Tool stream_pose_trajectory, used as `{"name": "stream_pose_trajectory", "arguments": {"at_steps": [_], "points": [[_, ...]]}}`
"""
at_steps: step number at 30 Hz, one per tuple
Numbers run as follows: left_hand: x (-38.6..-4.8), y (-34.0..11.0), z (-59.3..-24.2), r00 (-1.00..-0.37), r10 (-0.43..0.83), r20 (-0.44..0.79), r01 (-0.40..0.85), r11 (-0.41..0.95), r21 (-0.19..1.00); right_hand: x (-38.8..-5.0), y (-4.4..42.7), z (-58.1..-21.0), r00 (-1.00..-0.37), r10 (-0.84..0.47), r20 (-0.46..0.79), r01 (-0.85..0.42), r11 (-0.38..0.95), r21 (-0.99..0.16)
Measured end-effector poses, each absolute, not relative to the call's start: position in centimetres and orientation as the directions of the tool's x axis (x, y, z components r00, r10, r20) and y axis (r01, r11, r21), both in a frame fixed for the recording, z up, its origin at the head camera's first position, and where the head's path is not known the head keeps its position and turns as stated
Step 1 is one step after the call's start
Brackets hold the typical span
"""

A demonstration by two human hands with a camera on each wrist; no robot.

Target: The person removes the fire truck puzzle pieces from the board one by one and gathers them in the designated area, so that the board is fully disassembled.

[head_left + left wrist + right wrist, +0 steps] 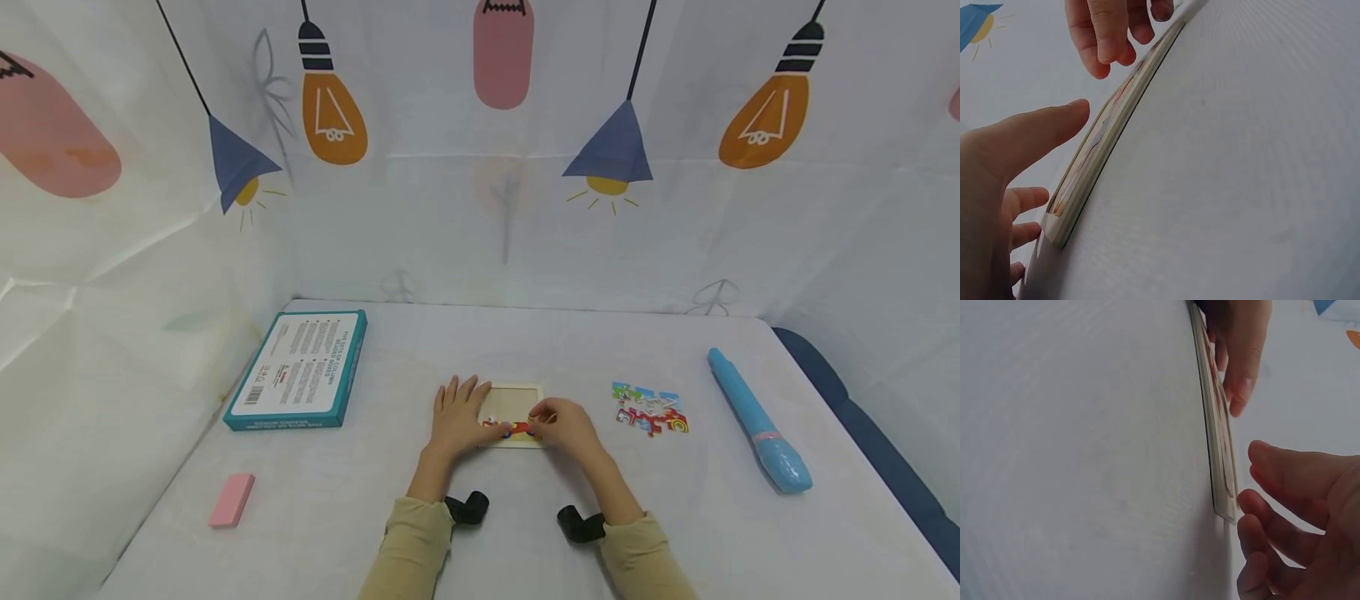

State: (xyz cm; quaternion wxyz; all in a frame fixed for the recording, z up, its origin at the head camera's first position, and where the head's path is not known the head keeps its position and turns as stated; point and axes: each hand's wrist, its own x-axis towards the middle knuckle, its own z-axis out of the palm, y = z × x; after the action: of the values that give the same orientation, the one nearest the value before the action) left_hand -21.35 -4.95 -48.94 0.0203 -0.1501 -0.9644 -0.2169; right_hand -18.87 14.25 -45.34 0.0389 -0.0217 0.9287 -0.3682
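Tray partly filled, a strip of coloured pieces along its near side

The shallow, pale tray lies flat on the white table, in front of the person and between both hands. Its far part shows bare floor; the strip is mostly red and yellow. The left hand is spread at the tray's left side, fingers extended and parted, its thumb reaching over the strip. The right hand is at the right side, fingers loosely bent and thumb apart from them, with nothing visible between; whether a fingertip touches the rim is hard to tell.

Just right of that hand lies a cluster of puzzle pieces, red, blue, green and yellow. Farther right, a light blue wand-shaped object lies at a slant. Well to the left are a teal box with a printed white panel and, nearer the person, a pink block. Each wrist wears a black mount, next to a tan sleeve. Behind the table hangs a white sheet printed with lamps and bulbs.
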Motion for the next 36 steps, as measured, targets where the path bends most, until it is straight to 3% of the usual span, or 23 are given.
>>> {"name": "stream_pose_trajectory", "arguments": {"at_steps": [10,15,24,36], "points": [[-21.0,-4.5,-48.6,-0.963,0.255,0.088,0.268,0.873,0.407,-18.7,14.0,-45.5,-0.986,-0.133,-0.102,-0.049,0.81,-0.584],[-20.9,-4.4,-48.4,-0.966,0.246,0.078,0.257,0.875,0.41,-18.9,13.9,-45.7,-0.987,-0.12,-0.102,-0.038,0.809,-0.586],[-20.9,-4.3,-48.2,-0.967,0.245,0.075,0.253,0.871,0.422,-18.9,14.1,-45.5,-0.987,-0.156,-0.045,-0.082,0.721,-0.688],[-20.9,-4.2,-48.2,-0.969,0.239,0.059,0.242,0.878,0.412,-18.7,17.9,-44.7,-0.987,-0.079,-0.138,0.069,0.568,-0.82]]}}
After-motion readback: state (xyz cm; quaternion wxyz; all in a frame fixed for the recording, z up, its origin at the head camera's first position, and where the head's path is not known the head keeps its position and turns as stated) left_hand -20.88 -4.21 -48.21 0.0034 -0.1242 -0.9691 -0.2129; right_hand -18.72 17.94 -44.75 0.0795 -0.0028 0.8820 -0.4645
